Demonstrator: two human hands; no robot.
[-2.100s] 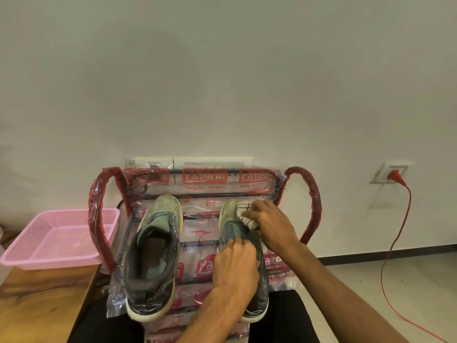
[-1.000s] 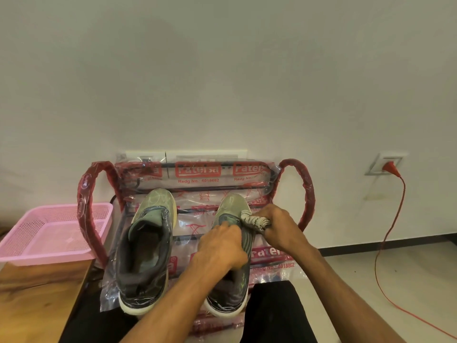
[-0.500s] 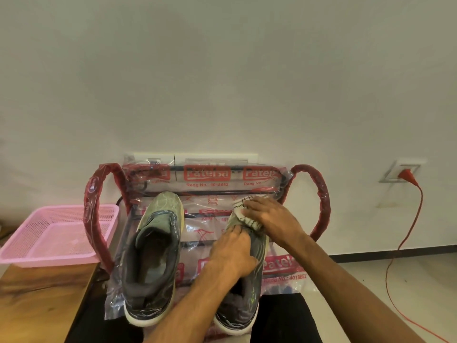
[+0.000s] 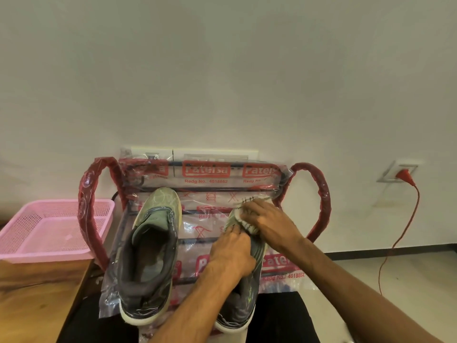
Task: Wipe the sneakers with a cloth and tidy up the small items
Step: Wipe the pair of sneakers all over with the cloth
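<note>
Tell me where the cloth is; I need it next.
Head view: the cloth sits right of centre, held under the right hand on the toe of the right-hand sneaker.

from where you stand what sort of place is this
Likely a room at home: sneakers on a plastic-wrapped rack by a plain wall, a wall socket with a red plug, a pink basket.
</note>
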